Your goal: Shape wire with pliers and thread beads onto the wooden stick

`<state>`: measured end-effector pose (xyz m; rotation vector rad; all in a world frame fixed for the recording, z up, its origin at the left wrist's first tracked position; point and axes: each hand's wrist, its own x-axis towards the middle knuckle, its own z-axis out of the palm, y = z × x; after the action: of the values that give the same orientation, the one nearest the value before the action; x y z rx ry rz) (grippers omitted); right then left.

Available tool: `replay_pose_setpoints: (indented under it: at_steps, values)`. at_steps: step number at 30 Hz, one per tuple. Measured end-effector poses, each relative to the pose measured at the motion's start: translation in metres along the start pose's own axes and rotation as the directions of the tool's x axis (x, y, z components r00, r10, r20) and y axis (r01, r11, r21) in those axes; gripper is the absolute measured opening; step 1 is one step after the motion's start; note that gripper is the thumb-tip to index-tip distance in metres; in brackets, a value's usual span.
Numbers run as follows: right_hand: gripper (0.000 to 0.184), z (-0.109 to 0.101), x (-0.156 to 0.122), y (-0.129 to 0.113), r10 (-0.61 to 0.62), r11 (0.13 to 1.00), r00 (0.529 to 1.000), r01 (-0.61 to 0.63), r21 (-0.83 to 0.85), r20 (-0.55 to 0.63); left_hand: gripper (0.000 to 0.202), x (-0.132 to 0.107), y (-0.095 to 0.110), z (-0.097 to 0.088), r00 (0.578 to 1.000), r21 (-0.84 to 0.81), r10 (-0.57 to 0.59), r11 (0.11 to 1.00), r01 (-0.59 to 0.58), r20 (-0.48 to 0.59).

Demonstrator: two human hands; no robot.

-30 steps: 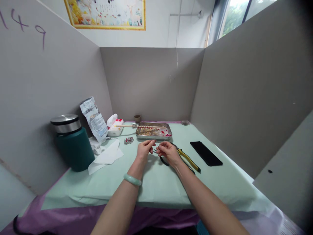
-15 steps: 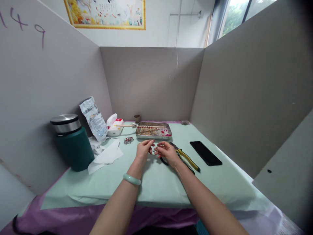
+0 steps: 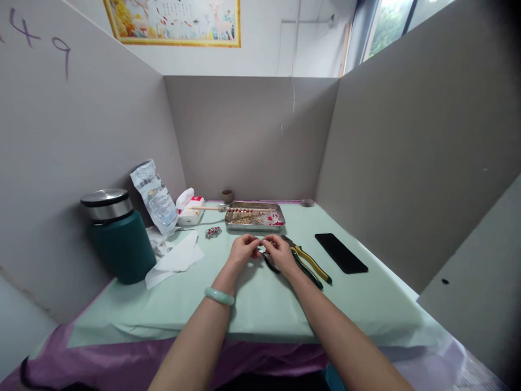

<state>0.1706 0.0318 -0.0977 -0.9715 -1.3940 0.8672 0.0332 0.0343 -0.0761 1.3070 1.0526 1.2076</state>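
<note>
My left hand (image 3: 243,248) and my right hand (image 3: 278,251) meet fingertip to fingertip above the pale green table cover (image 3: 260,304), both pinched on something tiny that I cannot make out. A green bangle (image 3: 220,296) rings my left wrist. Just behind the hands stands a metal tray (image 3: 254,218) of small beads, with a thin stick (image 3: 232,209) threaded with red beads lying across it. Yellow-handled pliers (image 3: 308,260) and a dark-handled tool (image 3: 269,263) lie under and beside my right hand.
A black phone (image 3: 341,252) lies to the right. At left stand a teal flask (image 3: 118,236), a foil packet (image 3: 152,195), white tissues (image 3: 175,259), a tissue box (image 3: 189,209) and a small beaded piece (image 3: 213,233). Grey partition walls enclose the desk on three sides.
My two hands have drawn closer until the fingertips touch, and the fingers have curled tighter. The view has shifted slightly.
</note>
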Motion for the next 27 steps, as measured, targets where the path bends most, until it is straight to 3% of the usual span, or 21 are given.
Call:
replay_pose_setpoints:
  at_steps: [9, 19, 27]
  values:
    - [0.020, -0.0012, -0.0007, -0.0056, 0.020, 0.998, 1.000, -0.021, 0.065, 0.014, 0.024, -0.0051, 0.0013, 0.0029, 0.984, -0.005, -0.078, 0.997, 0.080, 0.158]
    - [0.024, -0.0031, 0.0006, -0.0038, -0.035, 0.999, 0.999, 0.035, -0.038, -0.018, 0.018, -0.0068, 0.0022, 0.0026, 0.977, -0.087, -0.130, 0.986, 0.146, 0.170]
    - [0.026, 0.0026, 0.0023, 0.0016, 0.006, 0.997, 0.998, 0.000, 0.076, -0.069, 0.018, -0.0045, 0.0027, 0.0025, 0.986, -0.205, -0.110, 0.969, 0.134, 0.125]
